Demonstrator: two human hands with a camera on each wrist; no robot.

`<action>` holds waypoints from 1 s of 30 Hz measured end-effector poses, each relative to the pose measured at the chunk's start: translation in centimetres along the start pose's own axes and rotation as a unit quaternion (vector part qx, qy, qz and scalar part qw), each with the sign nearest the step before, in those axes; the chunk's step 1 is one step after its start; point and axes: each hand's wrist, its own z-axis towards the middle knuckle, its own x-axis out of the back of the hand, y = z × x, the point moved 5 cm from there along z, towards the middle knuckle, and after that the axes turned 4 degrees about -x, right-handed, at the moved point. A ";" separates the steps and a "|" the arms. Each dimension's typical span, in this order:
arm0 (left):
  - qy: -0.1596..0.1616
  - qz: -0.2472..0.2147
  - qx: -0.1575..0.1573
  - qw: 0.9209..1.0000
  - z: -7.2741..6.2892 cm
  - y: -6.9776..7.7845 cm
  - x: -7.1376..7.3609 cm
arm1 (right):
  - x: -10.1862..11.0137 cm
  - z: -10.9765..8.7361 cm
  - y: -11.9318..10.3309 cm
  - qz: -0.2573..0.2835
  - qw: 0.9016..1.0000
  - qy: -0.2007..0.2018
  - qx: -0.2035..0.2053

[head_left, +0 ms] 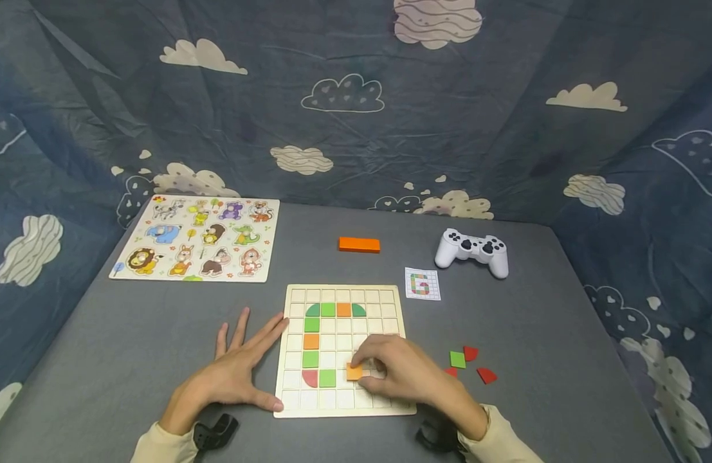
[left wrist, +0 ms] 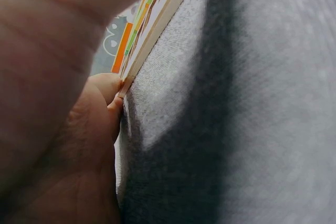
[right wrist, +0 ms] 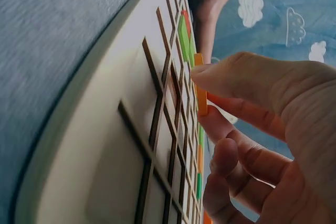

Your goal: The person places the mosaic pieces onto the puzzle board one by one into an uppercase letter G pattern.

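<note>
A wooden grid board (head_left: 292,402) lies flat on the grey table. On it, green, orange, dark green and red pieces form a top row, a left column and the start of a lower row. My left hand (head_left: 231,376) has its fingers spread, with thumb and fingertips touching the board's left edge. Between thumb and fingers my right hand (head_left: 404,370) pinches an orange square tile (head_left: 354,372) above the lower rows, right of a green square (head_left: 327,378). In the right wrist view, the pinched tile (right wrist: 201,93) stands at the grid surface; whether it touches is unclear.
Right of the board lie a green square (head_left: 457,359) and red quarter-round pieces (head_left: 487,375), one partly hidden by my right arm. A pattern card (head_left: 422,292), white game controller (head_left: 473,249), orange block (head_left: 359,245) and animal puzzle board (head_left: 176,273) lie farther back.
</note>
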 end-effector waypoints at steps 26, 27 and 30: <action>0.000 0.002 0.003 1.000 0.1 0.0 -0.1 | -1.3 0.6 -1.1 -0.042 0.999 -0.015 -0.002; 0.000 0.002 0.003 1.000 0.1 0.0 -0.1 | -1.3 0.6 -1.1 -0.042 0.999 -0.017 -0.002; 0.001 0.001 0.006 1.000 0.1 0.0 -0.1 | -1.3 0.6 -1.1 -0.039 0.999 -0.024 -0.003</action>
